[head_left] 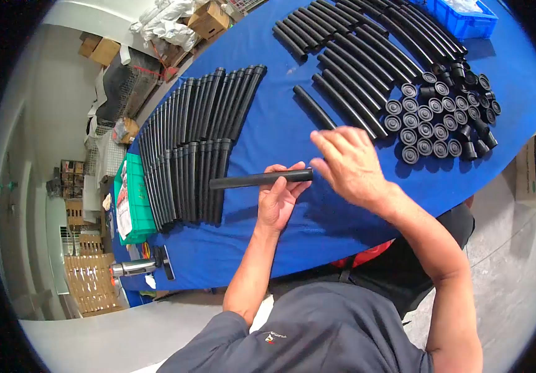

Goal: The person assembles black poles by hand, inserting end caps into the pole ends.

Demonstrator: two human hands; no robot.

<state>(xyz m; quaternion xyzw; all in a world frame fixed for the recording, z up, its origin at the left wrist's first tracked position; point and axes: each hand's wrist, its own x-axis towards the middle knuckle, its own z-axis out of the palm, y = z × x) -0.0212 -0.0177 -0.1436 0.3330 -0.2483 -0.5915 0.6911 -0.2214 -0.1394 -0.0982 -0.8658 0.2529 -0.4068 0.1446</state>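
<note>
A black plastic tube (238, 181) lies across my left hand (275, 204), whose fingers and thumb close around it near its right end. Just beyond that end, my right hand (356, 169) is raised with the fingers stretched out and the thumb apart; nothing shows in it. Behind the right hand, a single loose tube (313, 105) rests on the blue cloth, partly covered by the fingers. Round black end caps (425, 129) with ringed faces stand in a cluster to the right of that hand.
Capped tubes (187, 124) lie in two rows on the left of the blue-covered table (268, 242). More plain tubes (355, 62) fill the back. A green crate (140, 205) stands at the left edge, a blue bin (467, 22) at the back right. Near the crate lies a metal flask (134, 267).
</note>
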